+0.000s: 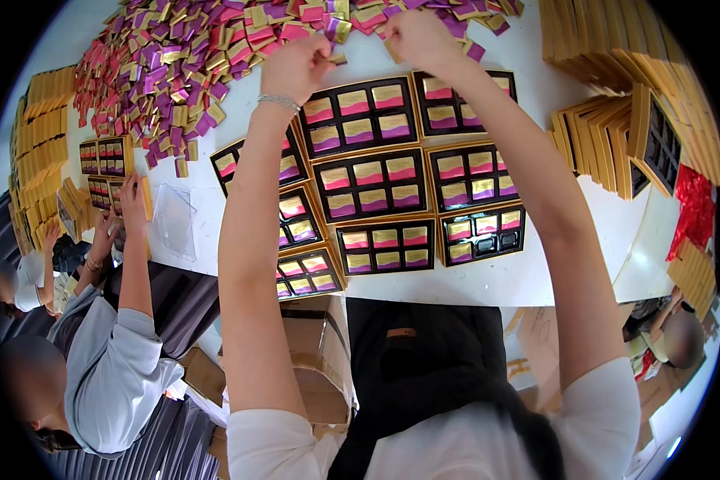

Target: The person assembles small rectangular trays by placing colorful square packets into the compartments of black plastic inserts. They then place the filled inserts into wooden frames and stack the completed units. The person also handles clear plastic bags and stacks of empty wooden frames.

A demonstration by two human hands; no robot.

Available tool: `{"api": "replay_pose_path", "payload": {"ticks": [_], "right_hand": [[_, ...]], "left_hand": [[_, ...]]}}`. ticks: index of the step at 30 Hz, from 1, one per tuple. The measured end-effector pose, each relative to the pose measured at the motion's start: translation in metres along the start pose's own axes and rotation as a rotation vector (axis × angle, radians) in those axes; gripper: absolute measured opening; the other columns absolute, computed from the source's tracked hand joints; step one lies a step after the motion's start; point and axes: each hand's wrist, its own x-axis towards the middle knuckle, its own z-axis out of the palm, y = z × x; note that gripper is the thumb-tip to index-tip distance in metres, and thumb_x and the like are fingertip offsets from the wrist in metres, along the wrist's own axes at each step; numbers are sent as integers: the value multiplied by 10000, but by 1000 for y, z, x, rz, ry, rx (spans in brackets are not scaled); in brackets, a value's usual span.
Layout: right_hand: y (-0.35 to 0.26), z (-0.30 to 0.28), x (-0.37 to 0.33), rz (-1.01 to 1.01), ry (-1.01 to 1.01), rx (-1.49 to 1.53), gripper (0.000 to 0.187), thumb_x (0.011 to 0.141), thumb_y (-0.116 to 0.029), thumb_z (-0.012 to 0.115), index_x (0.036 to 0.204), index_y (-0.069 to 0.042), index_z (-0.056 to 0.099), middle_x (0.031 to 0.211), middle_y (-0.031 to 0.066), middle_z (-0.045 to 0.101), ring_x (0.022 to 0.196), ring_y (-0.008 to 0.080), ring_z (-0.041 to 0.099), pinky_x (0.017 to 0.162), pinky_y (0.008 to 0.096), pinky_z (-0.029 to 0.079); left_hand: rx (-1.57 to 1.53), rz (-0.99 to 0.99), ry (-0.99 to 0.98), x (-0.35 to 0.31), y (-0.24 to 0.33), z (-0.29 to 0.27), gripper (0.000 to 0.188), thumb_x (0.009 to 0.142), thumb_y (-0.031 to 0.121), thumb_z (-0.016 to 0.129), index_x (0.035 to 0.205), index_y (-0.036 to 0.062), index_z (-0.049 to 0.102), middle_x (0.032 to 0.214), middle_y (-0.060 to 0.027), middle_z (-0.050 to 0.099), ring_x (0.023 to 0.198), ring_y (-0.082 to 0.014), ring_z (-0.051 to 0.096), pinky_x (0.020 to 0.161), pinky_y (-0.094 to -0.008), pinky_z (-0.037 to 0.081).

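My left hand (298, 67), a bracelet at its wrist, reaches to the near edge of the pile. Its fingers are pinched, with a small gold wrapped square (338, 59) at the tips. Further right, my right hand (422, 40) is closed over the pile's edge, and what its fingers hold is hidden. The pile (216, 48) is of small flat squares wrapped in gold, pink and purple. Below my hands lie several gold-edged boxes (368, 186) with black trays of pink and purple squares. In the front right box (482, 234), two compartments show bare black.
Stacked gold boxes (632, 40) stand at the right, with leaning black-tray boxes (656, 140) beside them. More gold stacks (44, 136) are at the far left. A co-worker's hands (133, 200) are over boxes there, beside a clear plastic tray (174, 222). Cardboard cartons (312, 344) sit below the table edge.
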Motion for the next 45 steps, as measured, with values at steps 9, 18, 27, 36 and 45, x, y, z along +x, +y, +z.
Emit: {"api": "replay_pose_path", "payload": {"ticks": [9, 18, 27, 36, 45], "right_hand": [[30, -38, -187, 366, 247, 1023, 221, 881, -68, 606, 1086, 2, 649, 943, 70, 682, 828, 131, 645, 722, 273, 537], [27, 5, -349, 782, 384, 872, 288, 837, 78, 577, 1115, 12, 617, 965, 73, 654, 817, 114, 618, 723, 251, 535], [6, 34, -386, 642, 487, 480, 280, 815, 56, 619, 1074, -45, 657, 1051, 119, 602, 877, 211, 614, 711, 289, 499], [7, 79, -425, 311, 107, -103, 679, 867, -333, 597, 1419, -5, 374, 1509, 146, 325, 1414, 329, 269, 1134, 562, 164], [9, 90, -426, 271, 152, -172, 745, 873, -419, 574, 1448, -19, 323, 1523, 148, 299, 1431, 326, 225, 1127, 610, 57]], "left_hand": [[-869, -225, -97, -104, 128, 58, 205, 793, 58, 737, 993, 56, 688, 842, -26, 670, 747, -81, 621, 650, -235, 509], [-600, -55, -267, -193, 222, 122, 216, 798, 9, 688, 1008, 59, 695, 863, -75, 617, 679, -172, 628, 599, -254, 508], [-5, 275, 30, -219, 242, 160, 289, 771, 130, 692, 1054, 74, 678, 1056, -50, 638, 998, -245, 597, 841, -378, 466], [245, 406, -94, -254, 226, 181, 533, 856, 207, 580, 1359, 60, 478, 1439, -88, 452, 1351, -224, 406, 1132, -481, 233], [301, 344, -87, -259, 232, 182, 483, 878, 199, 490, 1346, 82, 492, 1461, -69, 426, 1376, -205, 369, 1128, -535, 210]]}}
